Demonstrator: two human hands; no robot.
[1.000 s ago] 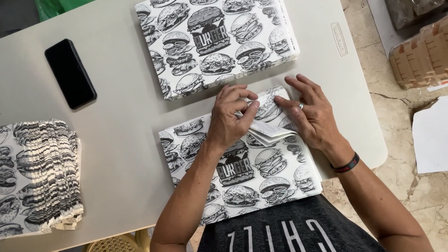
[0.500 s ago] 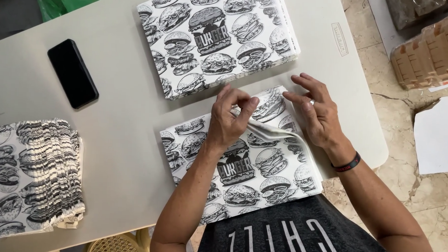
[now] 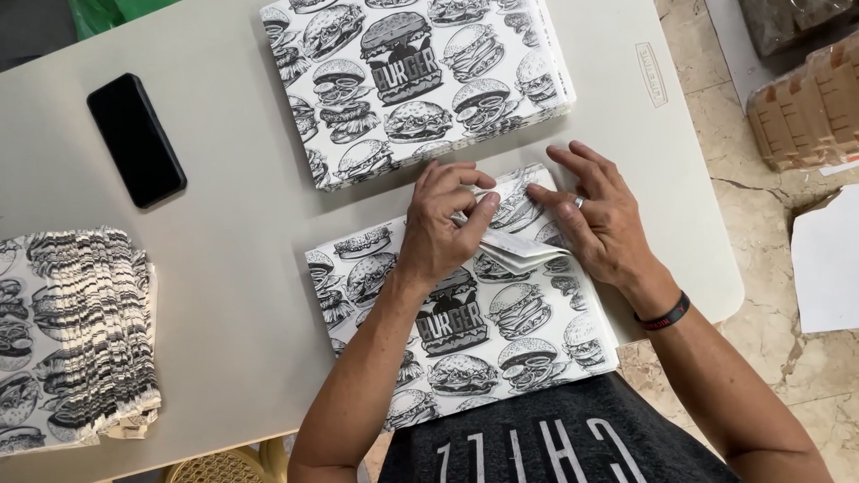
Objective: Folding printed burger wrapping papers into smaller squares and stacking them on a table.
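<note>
Left hand [image 3: 446, 223] now pinches the top corner of the near sheet stack [image 3: 465, 319], fingers curled on a folded flap; right hand [image 3: 601, 224] lies flat, fingers spread, pressing the paper next to it. Vs 1 s ago: left fingers have closed in tighter and the flap looks creased lower, though the fold edge is partly hidden. So the corner fold is being set. Stack sits at surface [image 3: 229, 263] edge, near the body. Beyond: second stack [image 3: 416, 70], phone [image 3: 135, 138], fanned pile [image 3: 55, 333] unchanged.
</note>
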